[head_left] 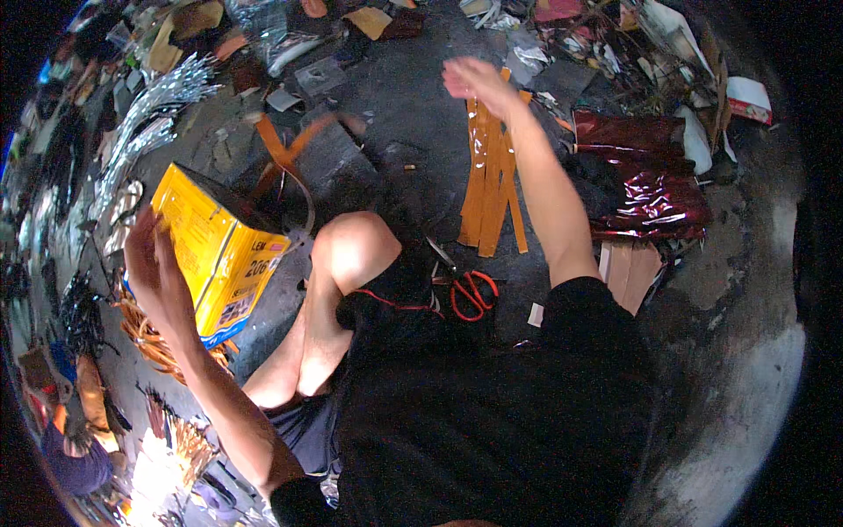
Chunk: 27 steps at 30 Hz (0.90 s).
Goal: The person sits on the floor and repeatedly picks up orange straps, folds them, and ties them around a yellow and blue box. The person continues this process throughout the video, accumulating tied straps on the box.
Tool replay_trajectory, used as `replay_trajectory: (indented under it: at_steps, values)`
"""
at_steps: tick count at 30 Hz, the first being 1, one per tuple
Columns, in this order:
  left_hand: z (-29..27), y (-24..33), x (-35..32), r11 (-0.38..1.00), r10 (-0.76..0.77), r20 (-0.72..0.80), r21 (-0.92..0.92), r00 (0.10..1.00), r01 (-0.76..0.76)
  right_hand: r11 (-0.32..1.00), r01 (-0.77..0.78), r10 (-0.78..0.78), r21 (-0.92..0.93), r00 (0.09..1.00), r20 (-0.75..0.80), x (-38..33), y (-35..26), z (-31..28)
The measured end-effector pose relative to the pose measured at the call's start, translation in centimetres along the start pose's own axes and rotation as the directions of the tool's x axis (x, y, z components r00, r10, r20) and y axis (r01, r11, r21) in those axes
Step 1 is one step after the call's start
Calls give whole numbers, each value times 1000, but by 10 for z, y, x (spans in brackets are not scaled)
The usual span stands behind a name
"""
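My left hand [156,272] is raised beside the left side of a yellow box [198,237] with a blue lower edge. Its fingers look extended but are partly blurred, and I see nothing held in them. Stretched far forward, my right hand [481,85] is over the far end of several flat, glossy orange-brown strips [486,184]. Its fingers point left, slightly smeared, with nothing visible in them. Scissors with red handles [474,295] lie on the floor near my lap. A forked brown strip [283,151] lies ahead of my bare knee.
At right lies a shiny dark red sheet [650,171], with pinkish-brown board [627,274] below. Silvery strips [154,123] spread at far left. Thin orange-brown strips [149,338] lie beneath the yellow box. Mixed scraps [606,53] line the far edge. Bright light falls at lower left.
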<state>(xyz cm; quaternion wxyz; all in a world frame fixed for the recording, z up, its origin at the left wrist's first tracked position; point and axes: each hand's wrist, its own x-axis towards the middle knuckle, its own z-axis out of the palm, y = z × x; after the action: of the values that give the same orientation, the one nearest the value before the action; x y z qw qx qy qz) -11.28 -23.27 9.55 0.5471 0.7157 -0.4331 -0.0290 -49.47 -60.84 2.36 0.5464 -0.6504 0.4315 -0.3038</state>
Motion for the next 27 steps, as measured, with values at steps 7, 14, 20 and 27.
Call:
replay_trajectory:
  at_steps: [7,14,20,27]
  values:
    - [-12,-9,-86,936,-306,158,-128,939,327,484,-575,56,-660,773,-632,-72,189,-15]
    - [0,-8,-100,912,-314,220,-202,924,358,516,-599,61,-611,738,-672,-70,190,-30]
    - [17,3,-109,866,-381,224,-253,897,431,994,108,-107,-24,882,-458,-60,89,10]
    - [67,47,-65,573,-317,565,-526,762,629,946,321,-240,-55,801,549,-132,-115,161]
